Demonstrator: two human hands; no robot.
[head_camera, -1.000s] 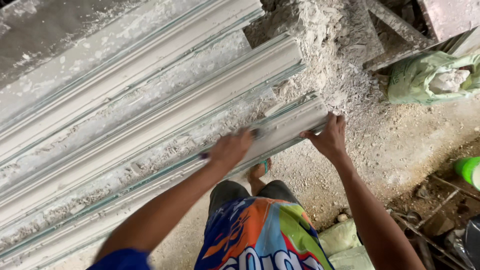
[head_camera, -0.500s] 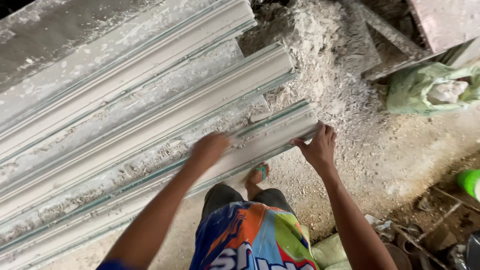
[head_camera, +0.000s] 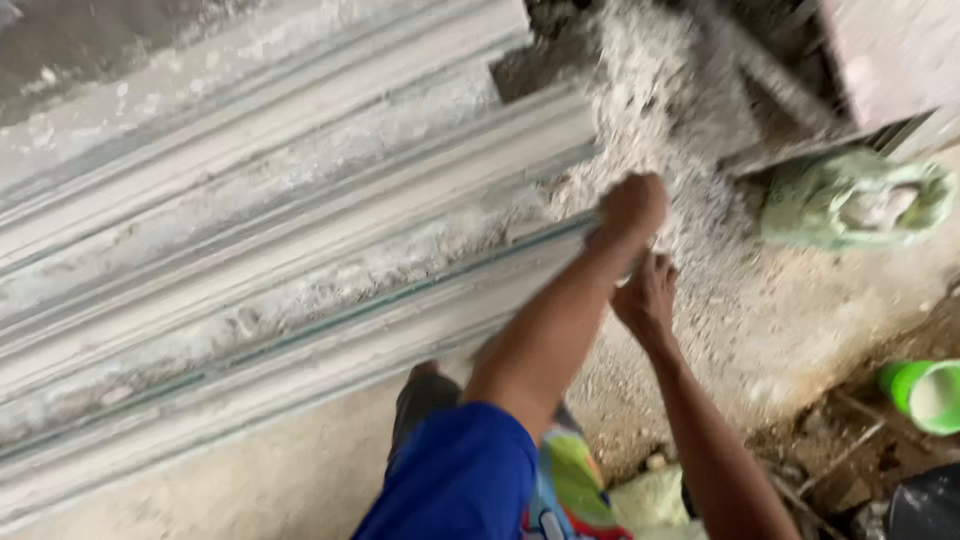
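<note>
**Both hands at the end of the nearest moulding**

From my seat I look down on long grey-white mouldings (head_camera: 250, 250) lying side by side, running from lower left to upper right, each crusted with plaster crumbs. The nearest moulding (head_camera: 300, 370) lies closest to the legs, and its right end sits under both hands. A blue sleeve (head_camera: 455, 480) fills the lower middle; from it the forearm reaches up and right.

The left hand (head_camera: 632, 208) is curled into a loose fist on top of the moulding's end, fingers drawn together and knuckles up. Just below and right of it, the right hand (head_camera: 648, 298) is against the same end; its fingers look bent around the edge, but motion blur keeps me from telling how firmly they close.

Past the hands, a heap of plaster rubble (head_camera: 690, 150) spreads over the dusty floor (head_camera: 780, 330). Further right lies a crumpled green sack (head_camera: 855, 200). A green bucket (head_camera: 925, 395) stands at the lower right edge, among debris.
</note>
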